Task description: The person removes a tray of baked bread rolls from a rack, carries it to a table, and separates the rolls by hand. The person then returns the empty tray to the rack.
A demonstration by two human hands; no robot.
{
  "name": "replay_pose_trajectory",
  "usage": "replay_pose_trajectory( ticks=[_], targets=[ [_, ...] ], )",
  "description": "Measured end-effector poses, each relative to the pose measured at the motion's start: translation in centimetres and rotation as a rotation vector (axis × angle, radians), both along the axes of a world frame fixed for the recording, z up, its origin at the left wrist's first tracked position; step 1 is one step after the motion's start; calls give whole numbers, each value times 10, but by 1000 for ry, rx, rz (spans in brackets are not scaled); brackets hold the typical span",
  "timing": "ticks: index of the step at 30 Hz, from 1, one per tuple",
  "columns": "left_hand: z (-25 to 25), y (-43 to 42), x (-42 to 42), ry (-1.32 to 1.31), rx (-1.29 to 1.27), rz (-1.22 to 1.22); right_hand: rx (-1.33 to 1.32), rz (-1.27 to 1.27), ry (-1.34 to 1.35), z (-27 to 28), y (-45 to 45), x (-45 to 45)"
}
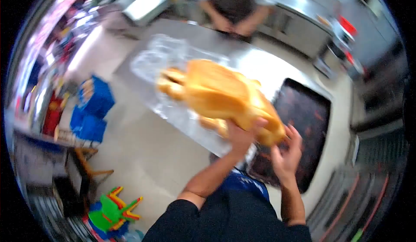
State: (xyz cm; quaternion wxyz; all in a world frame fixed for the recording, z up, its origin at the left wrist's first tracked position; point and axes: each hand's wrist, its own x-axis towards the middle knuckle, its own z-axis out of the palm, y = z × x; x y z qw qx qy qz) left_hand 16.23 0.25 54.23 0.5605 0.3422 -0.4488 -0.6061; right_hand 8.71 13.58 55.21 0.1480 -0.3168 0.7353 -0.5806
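A large golden-brown bread loaf is at the near end of a row of bread over the steel table. My left hand grips it from the near side, with the thumb up against the crust. At the loaf's right end my right hand is curved around the tip, thumb and fingertips at the crust. Smaller golden bread pieces lie beyond the left end and on the near side. Clear plastic spreads under and behind the bread. Motion blur hides exactly where one loaf ends and another begins.
A dark baking tray with crumbs lies on the table's right side. Across the steel table stands a person in an apron. Blue bags and stacked coloured stools are at left. Racks stand at lower right.
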Motion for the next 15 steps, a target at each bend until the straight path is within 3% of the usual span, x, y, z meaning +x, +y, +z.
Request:
replay_pose_trajectory(
  ticks=[2,4,8,15],
  targets=[
    [12,-2,4,-47,-83,-151,-19,54,150,5,-6,2],
    [24,-7,8,9,-101,-271,-37,136,94,-11,-1,-5],
    [35,-14,6,83,-121,-254,-27,211,18,0,-3,-3],
    [38,-9,11,-34,-202,-222,78,147,221,2,-14,1]
  ],
)
